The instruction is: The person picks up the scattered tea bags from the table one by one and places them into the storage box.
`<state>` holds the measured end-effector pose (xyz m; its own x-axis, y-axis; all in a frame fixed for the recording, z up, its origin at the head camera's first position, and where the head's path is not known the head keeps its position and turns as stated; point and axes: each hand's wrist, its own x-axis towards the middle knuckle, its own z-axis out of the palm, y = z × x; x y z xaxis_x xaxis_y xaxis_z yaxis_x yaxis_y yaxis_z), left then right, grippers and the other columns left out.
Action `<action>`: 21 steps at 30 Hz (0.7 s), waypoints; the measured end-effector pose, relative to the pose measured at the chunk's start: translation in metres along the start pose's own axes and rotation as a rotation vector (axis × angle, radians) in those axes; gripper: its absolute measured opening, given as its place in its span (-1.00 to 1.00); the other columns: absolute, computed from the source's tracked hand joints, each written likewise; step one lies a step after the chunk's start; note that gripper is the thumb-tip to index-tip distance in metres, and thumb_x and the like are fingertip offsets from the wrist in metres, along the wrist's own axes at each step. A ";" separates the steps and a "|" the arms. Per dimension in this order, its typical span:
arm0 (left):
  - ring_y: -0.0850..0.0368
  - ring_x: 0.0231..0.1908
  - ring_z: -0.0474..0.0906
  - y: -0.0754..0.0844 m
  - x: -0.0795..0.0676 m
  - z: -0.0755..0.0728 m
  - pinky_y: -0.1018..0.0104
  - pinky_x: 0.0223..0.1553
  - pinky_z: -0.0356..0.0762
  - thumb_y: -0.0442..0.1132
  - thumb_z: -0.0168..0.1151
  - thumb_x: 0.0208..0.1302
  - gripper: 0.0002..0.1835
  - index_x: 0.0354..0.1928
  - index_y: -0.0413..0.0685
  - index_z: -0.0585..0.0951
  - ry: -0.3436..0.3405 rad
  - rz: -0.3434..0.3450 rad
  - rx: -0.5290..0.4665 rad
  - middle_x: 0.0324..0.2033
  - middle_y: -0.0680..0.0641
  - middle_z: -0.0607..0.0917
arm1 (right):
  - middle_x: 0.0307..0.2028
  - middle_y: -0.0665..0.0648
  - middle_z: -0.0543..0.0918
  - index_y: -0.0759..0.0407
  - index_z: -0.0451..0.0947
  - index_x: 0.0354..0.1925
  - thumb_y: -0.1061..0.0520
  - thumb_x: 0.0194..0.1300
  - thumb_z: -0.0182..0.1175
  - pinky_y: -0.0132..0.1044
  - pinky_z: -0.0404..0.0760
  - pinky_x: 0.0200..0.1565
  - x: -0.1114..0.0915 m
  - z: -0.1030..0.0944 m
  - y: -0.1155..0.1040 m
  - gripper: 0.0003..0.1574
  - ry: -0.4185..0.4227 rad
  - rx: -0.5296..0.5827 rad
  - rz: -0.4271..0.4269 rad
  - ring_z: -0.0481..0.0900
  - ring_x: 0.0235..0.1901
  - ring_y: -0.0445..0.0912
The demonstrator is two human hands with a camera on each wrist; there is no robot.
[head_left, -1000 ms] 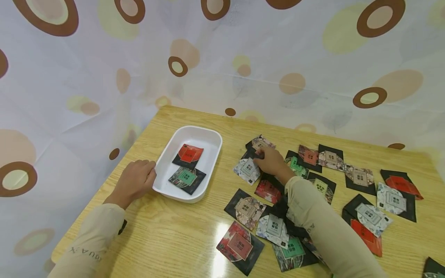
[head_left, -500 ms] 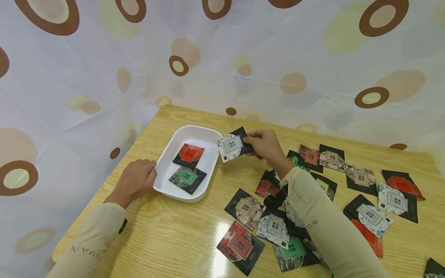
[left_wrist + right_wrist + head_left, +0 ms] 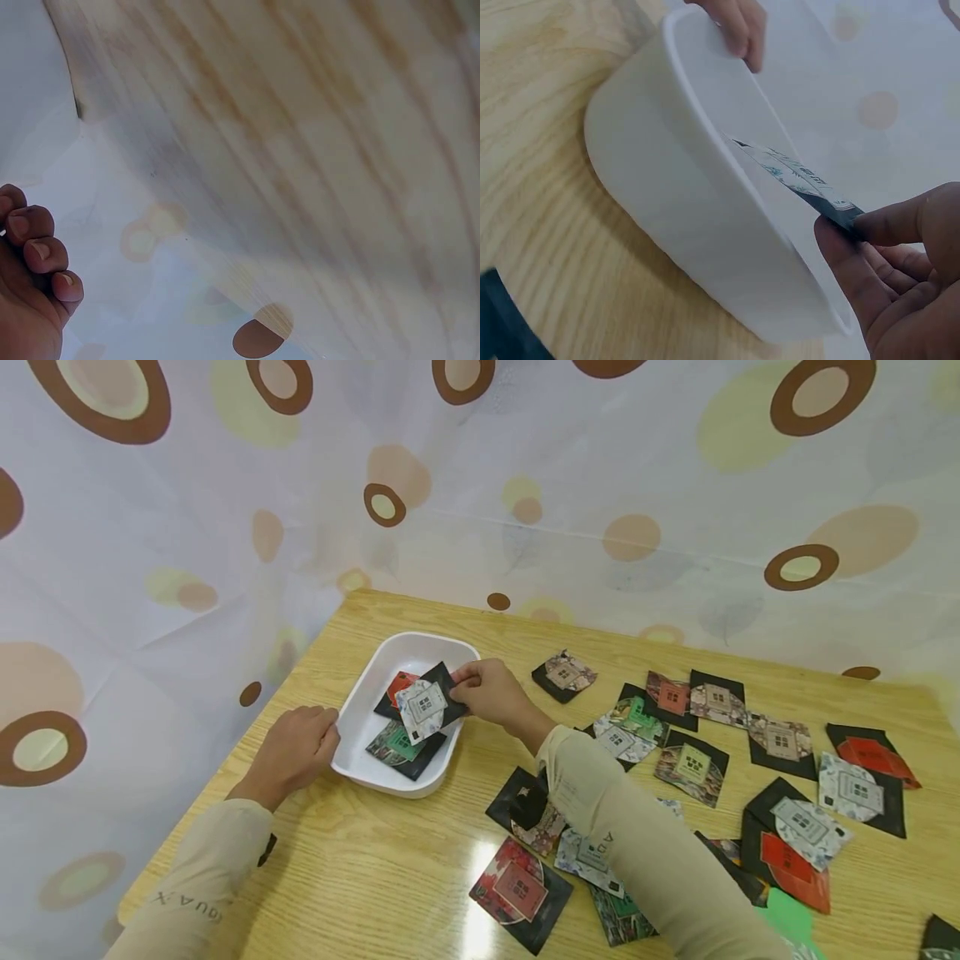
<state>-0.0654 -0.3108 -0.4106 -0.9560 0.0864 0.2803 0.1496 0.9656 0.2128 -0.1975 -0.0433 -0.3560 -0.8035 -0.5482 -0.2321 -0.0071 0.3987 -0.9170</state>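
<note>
Right hand: thumb and fingertips pinched on one edge of a flat black foil packet with white floral print and grey label; packet tilted, above the right part of the tray and within its rim, in line of sight over two others. Contact with those: cannot tell. Half a second ago the packet was outside the tray's right rim; a second ago, on the surface among the rest.

Left hand: fingers curled over the left rim of a white plastic rounded-rectangular tray; place unchanged from both earlier frames.

Tray contents: one black packet with red label, now partly covered from view by the held packet; one black packet with green label, nearer the person. Both lie as before.

Surface, pale wood grain: black packet with brown floral print, far side, now lying alone; black packet with yellow label, now fully uncovered by the arm; black packet with dull red floral print, near side; further packets overlapping to the right.

Obstruction: beige right sleeve, across several packets, hiding parts of them.

Backdrop: white cloth with brown rings.
</note>
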 end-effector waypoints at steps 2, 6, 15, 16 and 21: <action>0.15 -0.63 0.10 0.000 0.000 0.000 0.31 -0.46 0.12 -0.34 -0.13 0.31 -0.69 -0.63 0.00 0.24 -0.013 -0.009 0.000 -0.69 0.02 0.21 | -0.11 0.30 0.67 0.39 0.54 0.12 0.32 0.37 0.13 -0.26 0.72 -0.18 0.003 0.011 -0.001 -0.64 -0.019 -0.036 -0.011 0.63 -0.24 -0.10; 0.15 -0.63 0.13 0.001 0.001 0.000 0.29 -0.44 0.14 -0.34 -0.13 0.31 -0.69 -0.62 0.00 0.25 -0.024 -0.012 0.008 -0.69 0.03 0.22 | -0.05 0.34 0.68 0.40 0.56 0.11 0.36 0.32 0.13 -0.36 0.69 -0.25 0.006 0.030 -0.007 -0.61 -0.046 -0.141 -0.023 0.62 -0.19 -0.09; 0.18 -0.64 0.10 0.002 0.002 -0.001 0.33 -0.47 0.12 -0.35 -0.12 0.31 -0.69 -0.63 0.00 0.24 -0.004 0.009 0.011 -0.70 0.04 0.20 | 0.00 0.27 0.71 0.37 0.57 0.15 0.40 0.27 0.06 -0.27 0.64 0.04 0.010 0.058 -0.006 -0.52 -0.110 -0.397 -0.104 0.65 -0.01 -0.03; 0.17 -0.64 0.10 0.002 0.002 -0.001 0.33 -0.47 0.12 -0.35 -0.12 0.30 -0.69 -0.63 0.00 0.24 -0.003 0.010 0.013 -0.70 0.04 0.20 | 0.03 0.27 0.71 0.36 0.55 0.18 0.41 0.29 0.03 -0.23 0.63 0.10 0.010 0.059 -0.006 -0.50 -0.124 -0.408 -0.113 0.64 0.04 -0.02; 0.17 -0.65 0.11 0.000 0.001 0.000 0.33 -0.48 0.12 -0.35 -0.12 0.31 -0.69 -0.63 0.00 0.24 0.008 0.013 0.014 -0.70 0.04 0.21 | 0.25 0.26 0.58 0.30 0.40 0.34 0.37 0.38 0.01 -0.15 0.49 0.31 0.012 0.060 -0.001 -0.43 -0.208 -0.413 -0.224 0.55 0.28 0.03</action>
<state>-0.0659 -0.3104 -0.4107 -0.9520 0.0971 0.2904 0.1584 0.9677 0.1960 -0.1708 -0.0944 -0.3774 -0.6202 -0.7713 -0.1432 -0.4338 0.4893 -0.7566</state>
